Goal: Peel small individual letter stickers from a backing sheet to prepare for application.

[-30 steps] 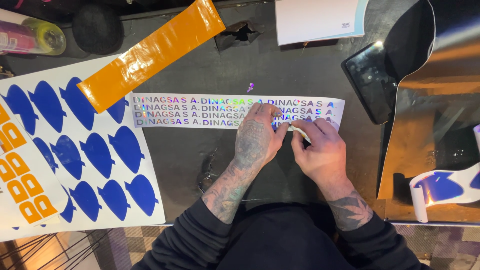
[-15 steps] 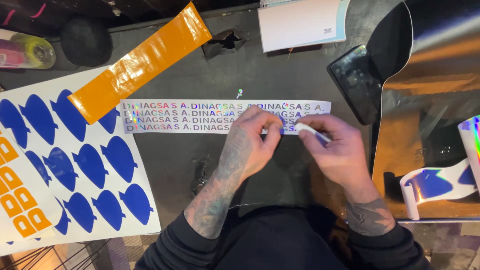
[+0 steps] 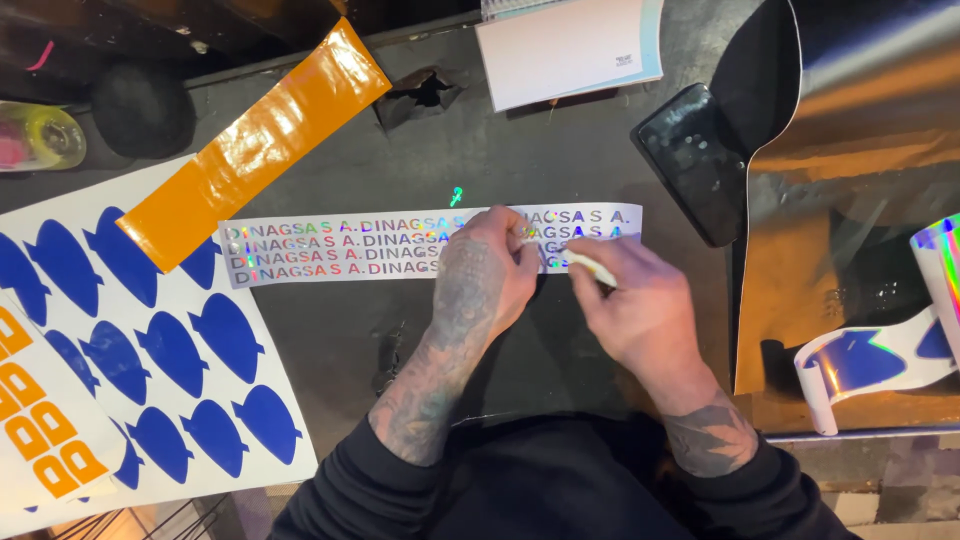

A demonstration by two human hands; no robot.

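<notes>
A long white vinyl strip with rows of shiny rainbow-coloured letters point(image 3: 340, 250) lies flat across the middle of the dark grey worktop point(image 3: 330, 340). The left hand point(image 3: 480, 275) rests on the strip, right of its middle, with the fingers bent and pressed down on the sheet; its fingertips are close together near the top edge. The right hand point(image 3: 630, 305) is just beside it, touching the lower edge of the strip. It pinches a small thin white tool point(image 3: 585, 262) between thumb and fingers, and the tip of the tool points toward the left hand. Both forearms come up from the bottom of the view in black sleeves.

To the left of the strip, a large white sheet with dark blue fish-like shapes point(image 3: 170, 350) lies on the worktop, and a glossy orange vinyl strip point(image 3: 260, 140) lies diagonally over its upper corner. A smaller white sheet with orange block shapes point(image 3: 45, 430) overlaps its lower left part. A black phone point(image 3: 695, 160) lies right of the strip, beside a big curled reflective sheet point(image 3: 860, 200). A white notebook point(image 3: 570, 45) lies at the top.
</notes>
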